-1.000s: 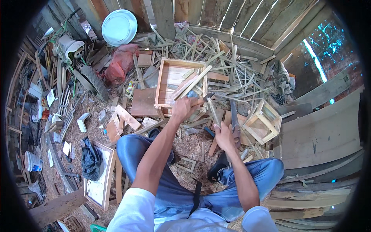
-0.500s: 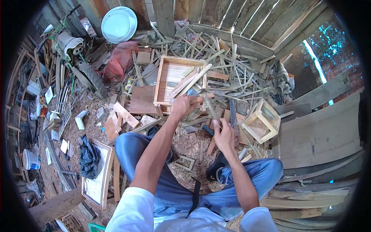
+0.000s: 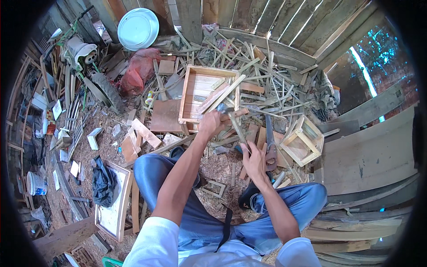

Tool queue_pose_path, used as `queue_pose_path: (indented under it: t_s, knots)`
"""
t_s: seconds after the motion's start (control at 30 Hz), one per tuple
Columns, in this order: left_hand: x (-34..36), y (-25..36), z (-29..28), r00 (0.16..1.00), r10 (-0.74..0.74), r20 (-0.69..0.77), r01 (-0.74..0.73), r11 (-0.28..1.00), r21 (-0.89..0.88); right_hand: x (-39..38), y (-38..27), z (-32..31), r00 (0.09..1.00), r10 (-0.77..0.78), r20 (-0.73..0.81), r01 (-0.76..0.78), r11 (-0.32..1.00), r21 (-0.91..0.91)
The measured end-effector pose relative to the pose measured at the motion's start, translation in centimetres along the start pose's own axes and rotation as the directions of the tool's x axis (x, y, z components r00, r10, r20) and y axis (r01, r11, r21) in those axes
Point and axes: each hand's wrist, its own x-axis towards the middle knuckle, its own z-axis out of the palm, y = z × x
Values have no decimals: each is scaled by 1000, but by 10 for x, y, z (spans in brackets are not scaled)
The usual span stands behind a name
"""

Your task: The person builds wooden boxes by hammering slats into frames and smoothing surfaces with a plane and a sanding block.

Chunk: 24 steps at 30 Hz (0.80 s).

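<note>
My left hand [image 3: 211, 122] grips a short orange-brown wooden piece [image 3: 240, 112] in front of the slatted crate [image 3: 188, 95], which holds loose sticks. My right hand [image 3: 252, 155] is wrapped round the pale handle of what looks like a hammer [image 3: 238, 129]; its upper end crosses the piece in my left hand, and whether they touch is unclear. A rusty handsaw [image 3: 270, 151] lies just beyond my right hand. To the right of that sits a small wooden frame box [image 3: 300, 138].
Scrap slats [image 3: 267, 84] pile against the plank wall. Around me are a red bag [image 3: 135, 75], a round white basin [image 3: 138, 29], a framed board [image 3: 111, 220] with black plastic [image 3: 102, 182], a leaning sheet [image 3: 369, 142] and stacked planks [image 3: 356, 231].
The upper end of the tool in my right hand has swung left across the wooden piece, and that hand has shifted slightly left. My left hand has barely moved.
</note>
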Motion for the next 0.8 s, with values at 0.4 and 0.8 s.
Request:
queue_pose_path:
  t_s: [0.4, 0.8]
  knots:
    - [0, 1, -1, 999, 38, -38, -42, 992, -115, -6, -28, -10, 991, -101, -82, 110, 988, 109]
    - [0, 4, -8, 1000, 1, -10, -2, 986, -166, 2, -20, -17, 959, -241, -148, 246, 969, 10]
